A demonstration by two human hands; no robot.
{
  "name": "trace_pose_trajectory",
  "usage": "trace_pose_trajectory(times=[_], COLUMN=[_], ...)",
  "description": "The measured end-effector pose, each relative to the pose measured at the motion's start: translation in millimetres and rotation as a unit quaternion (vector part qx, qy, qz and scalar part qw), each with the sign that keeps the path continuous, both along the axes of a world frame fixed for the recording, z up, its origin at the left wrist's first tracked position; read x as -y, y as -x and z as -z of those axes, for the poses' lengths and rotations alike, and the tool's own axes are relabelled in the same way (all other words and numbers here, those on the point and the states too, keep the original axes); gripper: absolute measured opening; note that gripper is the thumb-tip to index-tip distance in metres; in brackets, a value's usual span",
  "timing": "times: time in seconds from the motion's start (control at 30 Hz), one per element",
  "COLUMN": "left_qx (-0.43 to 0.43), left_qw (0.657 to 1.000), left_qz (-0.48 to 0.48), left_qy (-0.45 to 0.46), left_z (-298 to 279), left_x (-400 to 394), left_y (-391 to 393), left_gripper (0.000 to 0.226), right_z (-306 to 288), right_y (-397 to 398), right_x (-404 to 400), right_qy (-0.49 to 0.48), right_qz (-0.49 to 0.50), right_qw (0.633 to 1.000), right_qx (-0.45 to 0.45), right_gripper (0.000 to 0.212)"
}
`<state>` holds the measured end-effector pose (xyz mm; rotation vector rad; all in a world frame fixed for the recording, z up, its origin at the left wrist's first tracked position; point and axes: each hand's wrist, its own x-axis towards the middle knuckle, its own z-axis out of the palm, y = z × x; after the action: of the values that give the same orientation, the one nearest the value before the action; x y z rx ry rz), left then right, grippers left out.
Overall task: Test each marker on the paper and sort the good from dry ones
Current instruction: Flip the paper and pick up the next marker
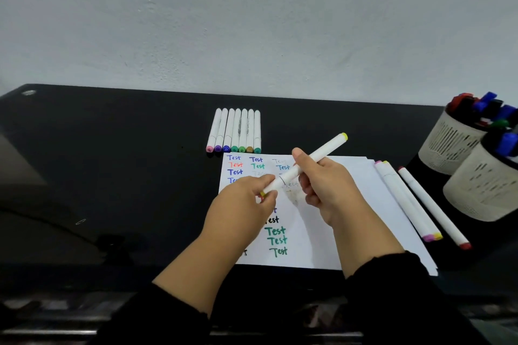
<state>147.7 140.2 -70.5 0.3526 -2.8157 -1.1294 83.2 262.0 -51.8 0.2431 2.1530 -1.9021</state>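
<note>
The right hand grips a yellow marker above the paper; the left hand pinches its lower cap, seemingly recapping; sorting it likely comes next

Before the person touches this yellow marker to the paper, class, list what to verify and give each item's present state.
1. Yellow marker gripped by right hand: ok.
2. Left hand pinching its lower cap: ok.
3. Cap off, tip bare: not ok.
4. Blank space on paper: ok.
5. Row of seven markers lying beyond the paper, clear of the hands: ok.
6. Ink good or dry: cannot tell.
</note>
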Motion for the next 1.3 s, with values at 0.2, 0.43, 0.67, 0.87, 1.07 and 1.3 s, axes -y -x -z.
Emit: trace_pose_trajectory(times=[0.2, 0.43, 0.67, 0.87, 1.07, 1.3], left_qx=[0.050, 0.076, 0.097, 0.039, 0.050, 0.035], left_qw=[0.999, 0.997, 0.991, 0.998, 0.998, 0.999], left_qz=[-0.014, 0.014, 0.033, -0.001, -0.022, -0.012], left_qy=[0.003, -0.007, -0.083, 0.040, -0.023, -0.028], left_z=[0, -4, -8, -6, -1, 2], left_x=[1, 1, 8, 12, 12, 10], left_y=[7, 7, 7, 4, 5, 4], left_gripper=[0.045, 0.034, 0.013, 0.031, 0.038, 0.042], right_z=[5, 9, 13, 10, 11, 22], right_y=[-1, 3, 3, 15, 10, 0], right_x=[5, 2, 2, -10, -24, -33], right_qy=[0.057, 0.017, 0.049, 0.086, 0.059, -0.039], right_qz=[0.000, -0.070, -0.074, 0.057, 0.022, 0.039], right_qw=[0.998, 0.996, 0.994, 0.994, 0.997, 0.991], right_qx=[-0.002, -0.046, -0.068, -0.025, -0.042, -0.122], right_gripper=[0.015, 0.027, 0.034, 0.027, 0.026, 0.037])
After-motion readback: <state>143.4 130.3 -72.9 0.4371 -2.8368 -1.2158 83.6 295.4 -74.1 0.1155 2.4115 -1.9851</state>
